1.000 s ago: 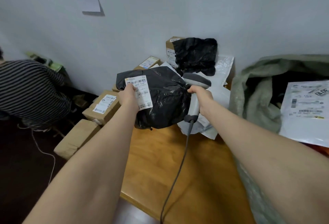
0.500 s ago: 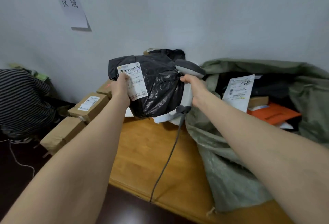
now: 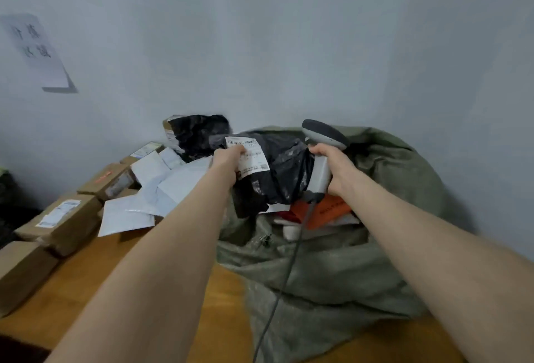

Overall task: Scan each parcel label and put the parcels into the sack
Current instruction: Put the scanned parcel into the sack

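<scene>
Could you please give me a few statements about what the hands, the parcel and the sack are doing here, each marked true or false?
1. The left hand holds a black parcel at its white label. True.
2. The right hand is empty. False: it grips a scanner.
3. The black parcel is over the open green sack. True.
4. The sack is empty. False: an orange parcel lies inside.
5. Brown boxes sit on the table's left side. True.

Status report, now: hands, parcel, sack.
Left hand grips black parcel at its label. Right hand grips scanner. Parcel above open green sack, not released. Nothing blocking the mouth.
</scene>
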`<state>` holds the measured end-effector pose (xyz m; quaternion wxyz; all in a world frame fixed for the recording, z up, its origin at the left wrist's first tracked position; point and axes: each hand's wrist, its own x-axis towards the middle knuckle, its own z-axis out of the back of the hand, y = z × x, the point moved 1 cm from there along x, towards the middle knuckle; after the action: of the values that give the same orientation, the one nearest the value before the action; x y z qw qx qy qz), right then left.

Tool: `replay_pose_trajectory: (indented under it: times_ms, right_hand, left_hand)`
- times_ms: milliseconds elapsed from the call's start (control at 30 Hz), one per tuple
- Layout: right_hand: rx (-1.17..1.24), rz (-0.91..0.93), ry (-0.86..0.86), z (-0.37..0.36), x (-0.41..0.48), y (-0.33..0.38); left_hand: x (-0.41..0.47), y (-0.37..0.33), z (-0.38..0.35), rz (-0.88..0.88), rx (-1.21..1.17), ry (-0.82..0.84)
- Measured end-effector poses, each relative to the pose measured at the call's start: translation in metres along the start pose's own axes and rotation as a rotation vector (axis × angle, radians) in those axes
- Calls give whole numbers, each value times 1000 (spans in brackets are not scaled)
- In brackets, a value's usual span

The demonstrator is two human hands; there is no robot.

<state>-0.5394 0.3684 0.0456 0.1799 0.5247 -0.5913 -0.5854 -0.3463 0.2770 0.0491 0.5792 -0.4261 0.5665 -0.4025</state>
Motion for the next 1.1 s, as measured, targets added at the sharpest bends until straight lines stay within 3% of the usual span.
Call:
replay_pose_trajectory:
  times_ms: [100, 367, 567, 633, 767, 800, 900, 967, 1100]
  right_hand:
    - [-15, -25, -8, 30, 11, 14]
    - [-218, -22, -366, 82, 69, 46]
    - [-27, 69, -351, 58, 96, 35]
    - [-28, 79, -313, 54, 103, 35]
    - [-204, 37, -333, 60, 119, 41]
    - [-283, 23, -368, 65, 123, 40]
    - [-418, -11, -387, 74, 127, 35]
    - [-447, -12, -389, 73, 123, 33]
    - [-610, 65, -518, 66, 103, 37]
  left_hand:
    - [-1, 5, -47, 49, 61, 48]
    - [16, 30, -90, 231, 263, 255]
    - [40, 49, -104, 227, 248, 445]
    - [53, 51, -113, 120, 235, 364]
    - [82, 41, -125, -136, 294, -98]
    - [85, 40, -127, -170, 392, -116]
    - [78, 52, -136, -122, 737, 55]
    - [70, 58, -133, -63, 740, 102]
    - [62, 50, -117, -86, 622, 34]
